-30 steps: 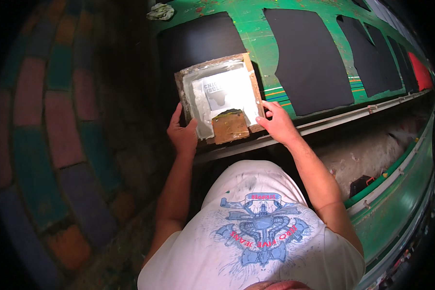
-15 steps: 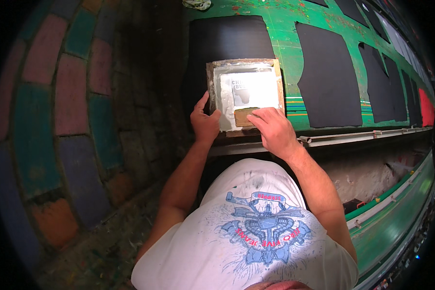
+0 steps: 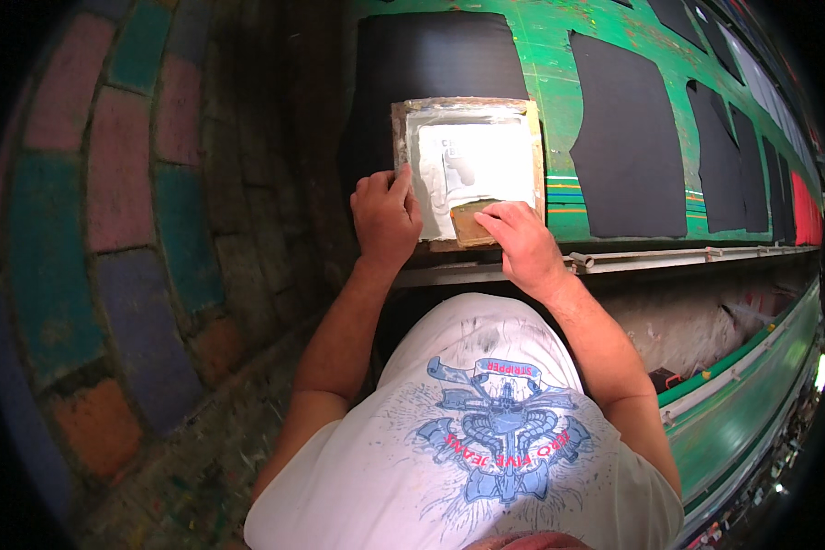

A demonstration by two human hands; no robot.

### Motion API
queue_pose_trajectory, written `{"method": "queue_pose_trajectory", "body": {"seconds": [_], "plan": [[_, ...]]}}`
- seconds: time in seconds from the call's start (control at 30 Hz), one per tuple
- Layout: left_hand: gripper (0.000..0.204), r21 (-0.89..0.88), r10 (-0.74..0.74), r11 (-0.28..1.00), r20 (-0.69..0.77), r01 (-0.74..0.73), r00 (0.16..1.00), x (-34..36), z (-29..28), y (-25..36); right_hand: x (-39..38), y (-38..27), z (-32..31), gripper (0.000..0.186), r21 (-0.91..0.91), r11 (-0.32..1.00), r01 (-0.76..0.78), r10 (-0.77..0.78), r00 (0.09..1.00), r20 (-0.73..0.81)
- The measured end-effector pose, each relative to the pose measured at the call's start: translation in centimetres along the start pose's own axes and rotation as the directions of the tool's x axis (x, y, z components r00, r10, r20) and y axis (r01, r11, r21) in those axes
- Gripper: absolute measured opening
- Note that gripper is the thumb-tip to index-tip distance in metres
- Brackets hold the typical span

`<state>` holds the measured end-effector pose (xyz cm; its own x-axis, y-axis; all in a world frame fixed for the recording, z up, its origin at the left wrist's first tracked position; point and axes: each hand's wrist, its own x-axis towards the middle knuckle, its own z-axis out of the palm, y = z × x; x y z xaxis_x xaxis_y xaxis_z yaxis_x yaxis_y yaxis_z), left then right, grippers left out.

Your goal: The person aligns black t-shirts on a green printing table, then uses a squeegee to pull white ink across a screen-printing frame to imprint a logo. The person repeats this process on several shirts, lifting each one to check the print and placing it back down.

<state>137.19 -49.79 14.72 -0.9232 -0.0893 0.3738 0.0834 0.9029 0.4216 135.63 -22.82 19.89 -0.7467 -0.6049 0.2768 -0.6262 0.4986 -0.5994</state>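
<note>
A small wooden-framed printing screen lies on a large black fabric piece near the table's front edge. White ink coats its mesh, partly veiling a grey design with lettering. My left hand grips the frame's left side, its fingers curled at the edge. Pinched in my right hand is a small wooden squeegee, slightly tilted, at the screen's near right corner. Its lower edge is partly hidden.
The long green table carries more cut black fabric pieces to the right, with a red piece farther off. A pale metal rail runs along the front edge. Coloured paving blocks cover the floor at left.
My left hand's fingers have curled in more at the frame's left side. The squeegee has tilted and shifted slightly right with my right hand. White now veils more of the design.
</note>
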Motion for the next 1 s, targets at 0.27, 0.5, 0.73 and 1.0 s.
{"method": "queue_pose_trajectory", "body": {"seconds": [0.27,0.5,0.73,1.0], "plan": [[0.042,0.067,0.022,0.997,0.028,-0.024,0.999,0.8,-0.3,0.3,5.9,4.7,2.0,0.046,-0.08,0.995,0.055,-0.062,0.994,-0.085],[0.042,0.097,0.015,0.995,0.044,-0.019,0.999,0.9,-0.4,0.6,12.0,8.5,0.8,0.05,-0.101,0.99,0.101,-0.106,0.993,-0.042],[0.043,0.116,0.006,0.993,0.05,-0.011,0.999,0.8,-0.5,0.8,12.2,8.9,0.9,0.049,-0.101,0.99,0.099,-0.099,0.995,0.009],[0.041,0.117,-0.031,0.993,0.069,0.023,0.997,0.9,-0.5,1.1,5.2,3.0,0.3,0.052,-0.053,0.995,0.081,-0.077,0.995,0.068]]}}
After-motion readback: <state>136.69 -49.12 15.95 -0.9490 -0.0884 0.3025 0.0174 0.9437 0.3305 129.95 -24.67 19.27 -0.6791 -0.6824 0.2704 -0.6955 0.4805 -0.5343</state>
